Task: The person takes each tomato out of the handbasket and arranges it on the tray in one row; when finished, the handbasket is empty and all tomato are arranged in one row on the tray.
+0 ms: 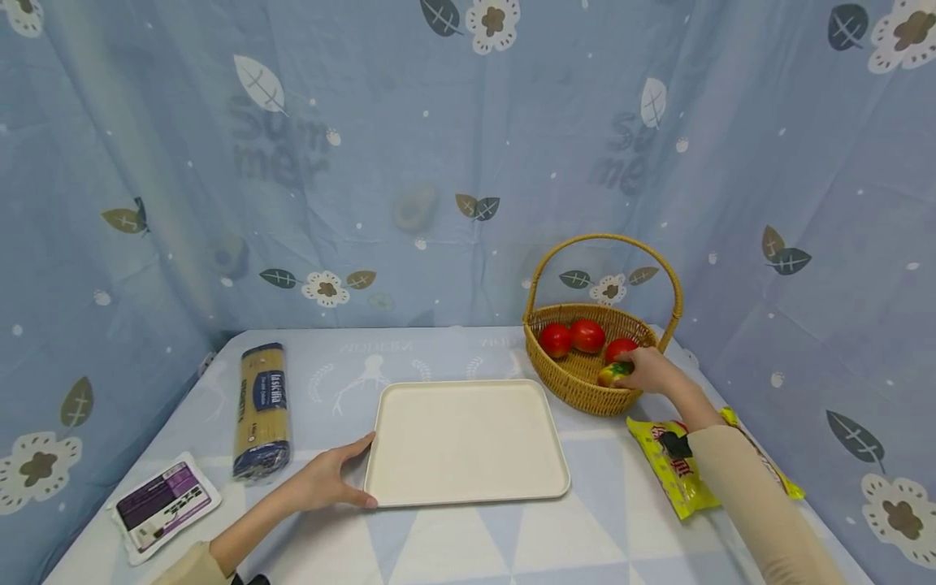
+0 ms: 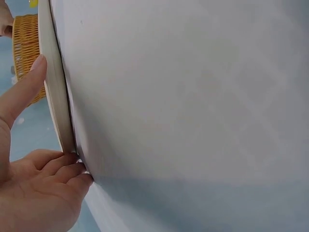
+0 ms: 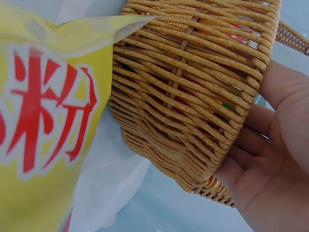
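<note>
My left hand point(image 1: 325, 481) is at the left side of a cream rectangular tray point(image 1: 468, 443), thumb and fingers spread and touching its edge. In the left wrist view the thumb lies along the tray's rim point(image 2: 57, 92) and the fingertips meet its corner. My right hand point(image 1: 649, 371) reaches over the near right rim of a wicker basket point(image 1: 563, 382), its fingers around a yellow-and-green fruit point(image 1: 613, 374). Red tomatoes point(image 1: 587, 335) lie beside that fruit. From the right wrist, the weave point(image 3: 188, 96) hides most of the fingertips.
Yellow printed packets point(image 1: 676, 479) lie under the right forearm, in front of the basket. On the left are a pack of spaghetti point(image 1: 262, 410) and a white-and-purple packet point(image 1: 164, 505). A patterned blue curtain point(image 1: 409, 162) stands behind the table.
</note>
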Motion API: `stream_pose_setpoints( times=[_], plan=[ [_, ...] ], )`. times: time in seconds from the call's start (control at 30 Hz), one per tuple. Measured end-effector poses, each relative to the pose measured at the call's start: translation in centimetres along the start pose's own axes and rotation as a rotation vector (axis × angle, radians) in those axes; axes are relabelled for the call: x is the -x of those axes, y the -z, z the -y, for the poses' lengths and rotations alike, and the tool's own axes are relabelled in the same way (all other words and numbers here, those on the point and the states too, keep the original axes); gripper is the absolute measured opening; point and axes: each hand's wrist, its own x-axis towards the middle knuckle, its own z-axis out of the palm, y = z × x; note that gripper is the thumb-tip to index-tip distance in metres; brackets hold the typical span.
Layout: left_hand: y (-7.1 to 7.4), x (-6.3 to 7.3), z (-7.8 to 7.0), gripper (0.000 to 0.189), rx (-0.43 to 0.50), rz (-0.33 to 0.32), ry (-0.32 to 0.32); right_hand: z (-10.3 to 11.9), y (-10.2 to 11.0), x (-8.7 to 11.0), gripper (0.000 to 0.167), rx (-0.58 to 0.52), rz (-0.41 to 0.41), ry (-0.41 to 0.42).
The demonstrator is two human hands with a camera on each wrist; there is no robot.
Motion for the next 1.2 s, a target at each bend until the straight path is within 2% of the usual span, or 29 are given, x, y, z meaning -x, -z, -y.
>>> stream_pose_setpoints(
  times=[0.27,0.53,0.73,0.93,1.2],
  plan=[
    [0.0,0.1,0.1,0.112,-0.003,-0.001,-0.007,0.0,-0.3,0.7,0.058,-0.040,-0.075,0.006],
    [0.1,0.3,0.0,0.110,0.007,0.002,-0.005,0.2,-0.8,1.5,0.066,-0.109,-0.193,0.011],
    [0.1,0.3,0.0,0.110,0.013,0.002,-0.013,0.7,-1.2,2.1,0.073,-0.136,-0.296,-0.015],
    [0.1,0.3,0.0,0.111,0.010,0.001,-0.009,1.7,-1.6,2.9,0.077,-0.205,-0.396,-0.060],
    [-0.1,0.0,0.3,0.112,0.013,-0.003,0.018,3.9,-2.0,3.6,0.076,-0.276,-0.526,-0.067]
  ],
)
